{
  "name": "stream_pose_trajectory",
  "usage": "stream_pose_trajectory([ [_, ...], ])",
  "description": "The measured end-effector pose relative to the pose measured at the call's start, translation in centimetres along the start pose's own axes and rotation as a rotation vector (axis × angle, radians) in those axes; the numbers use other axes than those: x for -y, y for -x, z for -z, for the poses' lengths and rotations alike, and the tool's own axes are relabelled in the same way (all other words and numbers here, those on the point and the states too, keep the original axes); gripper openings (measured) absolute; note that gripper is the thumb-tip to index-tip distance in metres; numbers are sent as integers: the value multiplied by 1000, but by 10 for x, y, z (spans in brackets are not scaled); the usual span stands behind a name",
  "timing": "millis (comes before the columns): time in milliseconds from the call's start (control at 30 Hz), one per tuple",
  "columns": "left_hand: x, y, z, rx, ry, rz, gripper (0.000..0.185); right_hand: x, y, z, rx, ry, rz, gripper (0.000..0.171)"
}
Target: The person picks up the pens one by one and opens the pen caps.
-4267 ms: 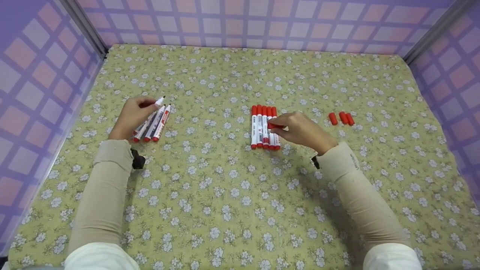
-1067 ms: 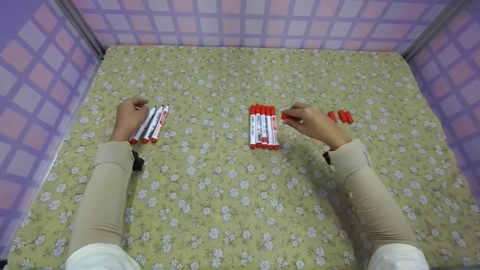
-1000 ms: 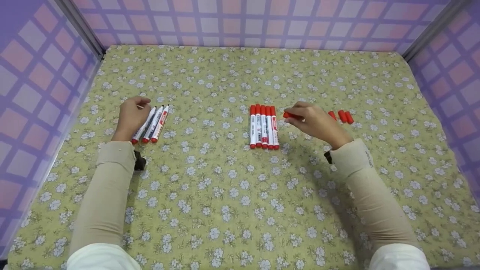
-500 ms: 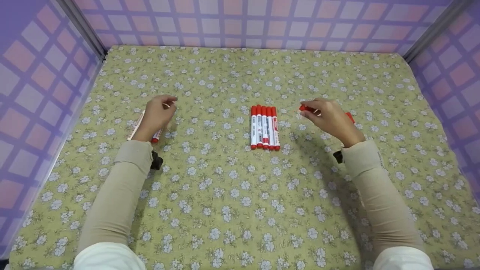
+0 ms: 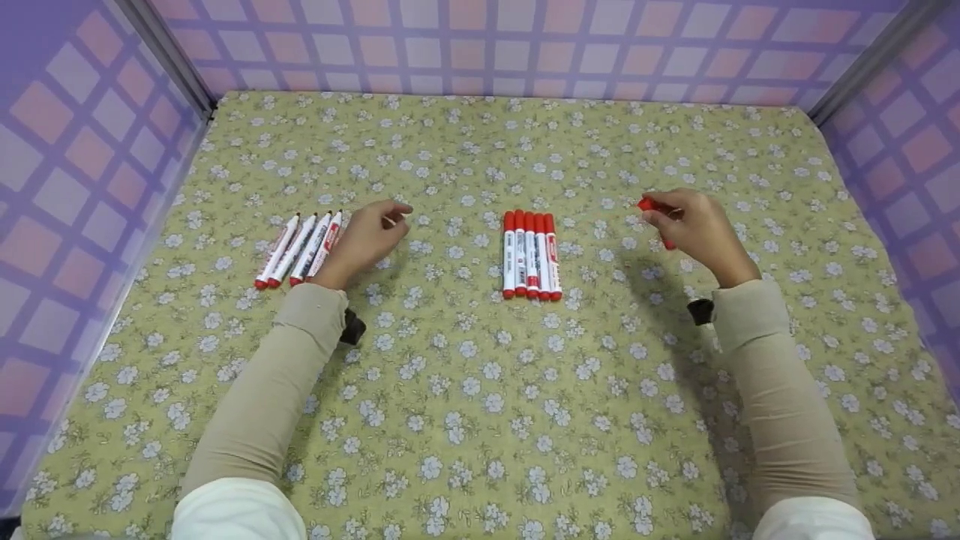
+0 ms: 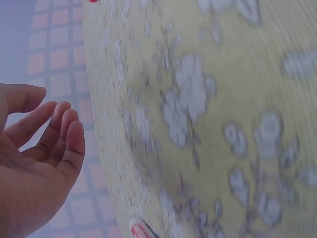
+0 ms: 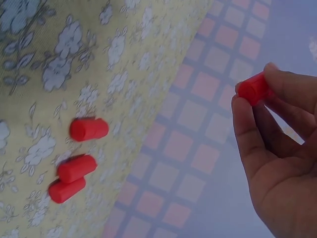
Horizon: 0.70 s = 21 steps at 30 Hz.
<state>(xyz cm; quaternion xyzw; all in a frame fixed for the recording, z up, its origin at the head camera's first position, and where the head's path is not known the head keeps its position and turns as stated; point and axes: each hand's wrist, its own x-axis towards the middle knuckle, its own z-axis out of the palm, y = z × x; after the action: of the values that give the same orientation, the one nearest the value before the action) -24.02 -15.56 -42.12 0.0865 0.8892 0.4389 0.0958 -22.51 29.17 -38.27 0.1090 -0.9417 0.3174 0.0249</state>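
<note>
My right hand (image 5: 694,225) pinches a red marker cap (image 7: 255,88) between thumb and fingers, raised above the cloth. Three more red caps (image 7: 83,168) lie on the cloth below it in the right wrist view; in the head view the hand hides most of them. My left hand (image 5: 369,238) is in the air with fingers loosely bent and nothing between them, as the left wrist view shows. Just left of it lie several uncapped markers (image 5: 289,251) with white bodies and red ends, one partly covered by the hand. Between the hands, several red-capped markers (image 5: 531,255) lie side by side.
A floral yellow-green cloth (image 5: 465,420) covers the table. Purple checked panels (image 5: 480,52) stand along the back and both sides, with grey posts (image 5: 870,56) at the corners.
My left hand has moved right, away from over the uncapped markers, and the marker it held earlier is back among them. My right hand has carried the red cap rightward from the capped row.
</note>
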Motion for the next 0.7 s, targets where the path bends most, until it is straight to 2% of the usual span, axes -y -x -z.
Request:
stream_pose_trajectory([
  [200, -10, -1, -16, 60, 69, 4, 40, -15, 2, 9, -1, -27, -67, 38],
  [400, -19, -4, -30, 110, 41, -27, 39, -32, 5, 18, 2, -42, -154, 44],
  [700, -30, -11, -49, 170, 88, 0, 39, -56, 8, 24, -14, -49, -255, 50],
])
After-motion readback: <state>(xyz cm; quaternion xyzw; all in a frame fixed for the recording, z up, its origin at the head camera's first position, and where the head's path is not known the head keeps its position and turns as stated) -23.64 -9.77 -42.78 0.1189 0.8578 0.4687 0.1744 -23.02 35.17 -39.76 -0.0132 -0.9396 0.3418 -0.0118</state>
